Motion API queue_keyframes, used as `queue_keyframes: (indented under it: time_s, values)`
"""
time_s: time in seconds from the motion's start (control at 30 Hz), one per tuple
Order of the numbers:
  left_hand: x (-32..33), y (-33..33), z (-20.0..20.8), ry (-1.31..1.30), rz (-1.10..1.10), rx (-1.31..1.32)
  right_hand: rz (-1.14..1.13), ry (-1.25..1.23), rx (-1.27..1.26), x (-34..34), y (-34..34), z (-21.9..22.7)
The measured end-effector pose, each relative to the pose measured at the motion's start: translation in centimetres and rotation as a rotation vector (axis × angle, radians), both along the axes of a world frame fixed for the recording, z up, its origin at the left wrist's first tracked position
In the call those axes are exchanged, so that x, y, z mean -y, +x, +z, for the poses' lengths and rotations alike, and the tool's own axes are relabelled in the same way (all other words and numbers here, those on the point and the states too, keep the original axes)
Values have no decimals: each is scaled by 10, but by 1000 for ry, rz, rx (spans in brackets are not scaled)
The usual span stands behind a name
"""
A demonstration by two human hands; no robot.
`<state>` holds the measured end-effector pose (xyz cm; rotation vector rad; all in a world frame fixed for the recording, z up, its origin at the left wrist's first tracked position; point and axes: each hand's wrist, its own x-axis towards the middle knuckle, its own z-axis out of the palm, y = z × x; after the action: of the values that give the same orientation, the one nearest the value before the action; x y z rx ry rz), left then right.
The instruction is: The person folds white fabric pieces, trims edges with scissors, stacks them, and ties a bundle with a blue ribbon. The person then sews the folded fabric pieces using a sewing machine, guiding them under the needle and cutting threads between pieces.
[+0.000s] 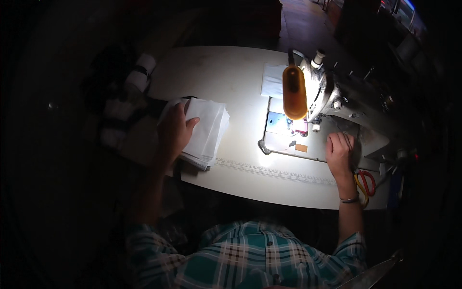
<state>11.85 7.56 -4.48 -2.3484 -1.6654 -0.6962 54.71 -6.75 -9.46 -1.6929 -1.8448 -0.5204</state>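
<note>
My left hand point(175, 135) grips a stack of white fabric pieces point(208, 127) at the left of the table, its thumb lying over the top piece. The stack's edges are slightly fanned. Fingers curled inward, my right hand point(340, 148) rests by the near right corner of the sewing machine's bed plate point(284, 147). Whatever may be inside those fingers is hidden. The sewing machine point(327, 91) stands to the right, its needle area brightly lit. Beside my right wrist lie scissors point(368, 182) with red and yellow handles.
A clear ruler strip point(274, 171) runs along the near part of the white table point(231, 72). A pale fabric piece point(272, 79) lies behind the bed plate. An amber oval part point(294, 92) hangs before the machine head. Dark and white bundles point(140, 72) sit at the left edge.
</note>
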Motion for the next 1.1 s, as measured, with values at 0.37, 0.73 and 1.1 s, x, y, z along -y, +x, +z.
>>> queue_keyframes:
  time_s: [0.37,0.73,1.1]
  values:
    - [57,95,65,-1147,-440,878,453,-136,-140,-16,-59,16]
    - [57,149,-14,-316,-630,295,517,-156,-146,-13,-58,10]
    - [26,156,-19,-395,-725,248,527,-194,-17,-10,-61,11]
